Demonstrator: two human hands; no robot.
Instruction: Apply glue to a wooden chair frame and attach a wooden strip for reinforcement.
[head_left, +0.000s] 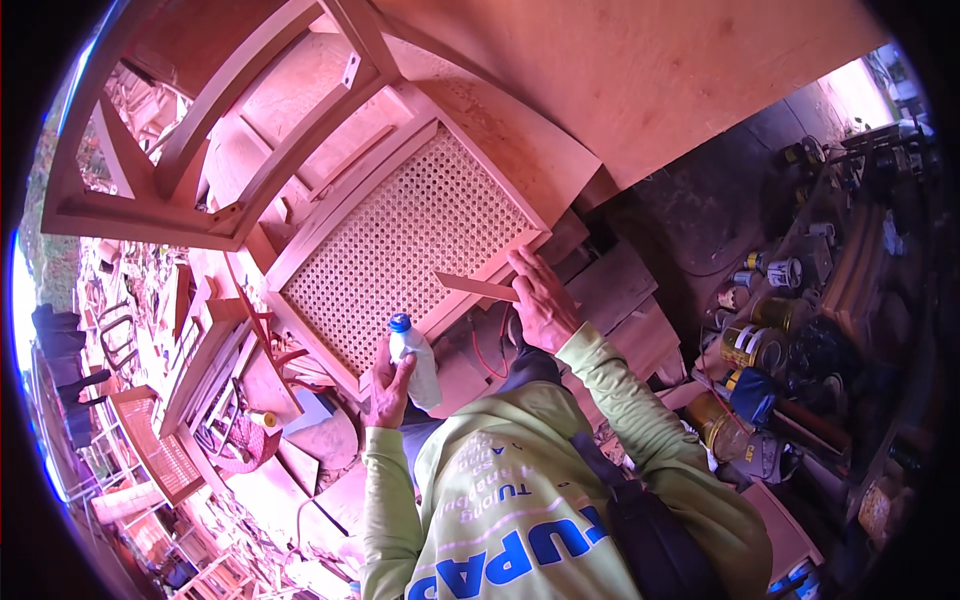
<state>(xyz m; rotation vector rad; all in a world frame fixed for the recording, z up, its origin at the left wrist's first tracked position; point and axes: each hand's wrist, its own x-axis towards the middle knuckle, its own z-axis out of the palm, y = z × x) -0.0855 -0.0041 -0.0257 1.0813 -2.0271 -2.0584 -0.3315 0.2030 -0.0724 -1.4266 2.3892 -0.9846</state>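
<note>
In front of me lies a wooden frame (345, 204) with a woven cane panel (410, 235) set in it. My left hand (386, 390) is closed around a white plastic bottle (425, 382) with a blue cap, held upright beside the frame's near left corner. A thin, flat strip of wood (470, 286) sticks out to the left from my right hand (544, 305), which grips it near the frame's near right edge. The strip's free end reaches over the cane weave. Whether my right fingers also touch the frame rail, I cannot tell.
A curved wooden chair frame (225, 110) stands at the far left. Behind the cane panel is a large plywood sheet (680, 70). Several cans, among them a gold-coloured can (757, 345), crowd the right side. Wood offcuts and another cane-panelled piece (157, 445) lie at the left.
</note>
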